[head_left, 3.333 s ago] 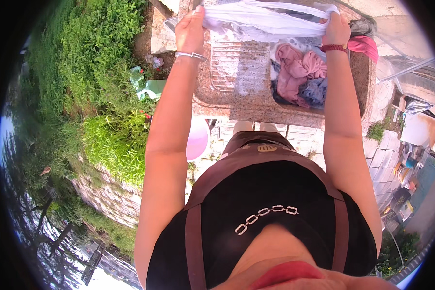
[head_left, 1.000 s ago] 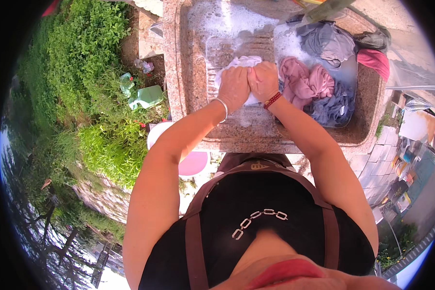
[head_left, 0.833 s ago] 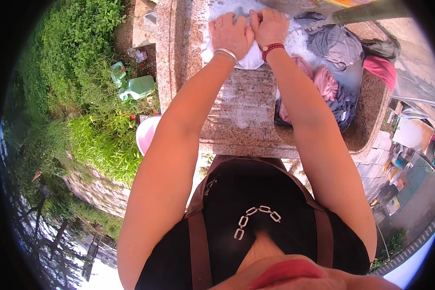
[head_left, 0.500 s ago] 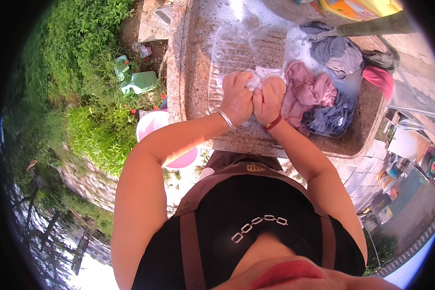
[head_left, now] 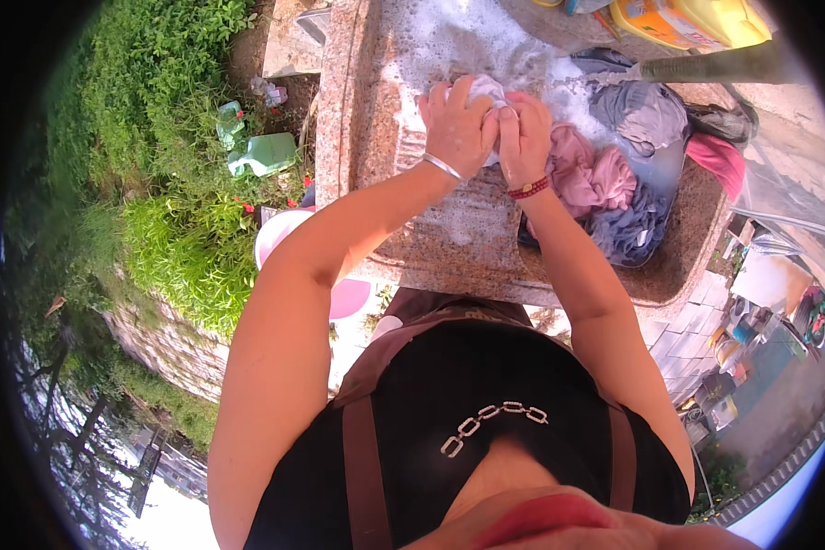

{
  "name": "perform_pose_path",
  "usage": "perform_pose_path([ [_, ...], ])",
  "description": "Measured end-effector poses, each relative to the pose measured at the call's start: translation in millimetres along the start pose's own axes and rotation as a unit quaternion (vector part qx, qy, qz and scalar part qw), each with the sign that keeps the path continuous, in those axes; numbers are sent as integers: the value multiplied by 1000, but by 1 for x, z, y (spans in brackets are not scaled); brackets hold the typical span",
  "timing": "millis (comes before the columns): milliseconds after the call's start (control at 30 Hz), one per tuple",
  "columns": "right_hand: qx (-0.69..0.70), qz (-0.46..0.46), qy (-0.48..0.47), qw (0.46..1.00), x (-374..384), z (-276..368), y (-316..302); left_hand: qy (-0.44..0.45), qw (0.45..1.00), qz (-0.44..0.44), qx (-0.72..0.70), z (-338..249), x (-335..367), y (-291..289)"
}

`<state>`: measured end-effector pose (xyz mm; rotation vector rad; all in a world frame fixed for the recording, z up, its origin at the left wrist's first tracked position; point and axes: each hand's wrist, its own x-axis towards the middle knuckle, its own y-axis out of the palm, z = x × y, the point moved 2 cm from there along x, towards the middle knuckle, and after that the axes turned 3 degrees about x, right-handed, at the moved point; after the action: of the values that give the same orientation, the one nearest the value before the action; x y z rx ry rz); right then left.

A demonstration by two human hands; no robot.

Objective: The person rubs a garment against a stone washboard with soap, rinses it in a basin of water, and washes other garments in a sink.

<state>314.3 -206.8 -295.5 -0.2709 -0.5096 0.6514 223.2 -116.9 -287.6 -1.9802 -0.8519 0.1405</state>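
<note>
White cloth [head_left: 489, 89] has been moved away from near edge of sink [head_left: 336, 137] since prev. frame; now bunched btwn L hand [head_left: 460, 128] and R hand [head_left: 525, 139], both curled round it, nearer left edge than right; prob. soft, limp, slippery w/ suds [head_left: 458, 37], best gripped by thick folds

can't make out much of the white cloth [head_left: 489, 89] since the left grip [head_left: 458, 133] and right grip [head_left: 525, 142] cover most of it, the left forearm [head_left: 371, 225] blocks part of the pink basin [head_left: 349, 300], the yellow container [head_left: 729, 20] gets chopped off up top, and the clutter [head_left: 738, 339] far right is too tiny to identify
</note>
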Motion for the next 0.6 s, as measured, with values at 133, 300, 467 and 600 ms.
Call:
perform_pose_path([
  [133,-83,-7,-12,996,-36,7,-15,50,998,28,8,-23,-40,0],
  [300,-299,-98,-26,949,105,-68,16,-1,998,-26,59,11,100,44],
  [467,-93,-8,11,996,82,-58,13,-44,996,-55,50,6,82,34],
  [600,-24,-23,1,999,-20,-12,-26,87,993,-10,-75,-32,-7,-4],
])
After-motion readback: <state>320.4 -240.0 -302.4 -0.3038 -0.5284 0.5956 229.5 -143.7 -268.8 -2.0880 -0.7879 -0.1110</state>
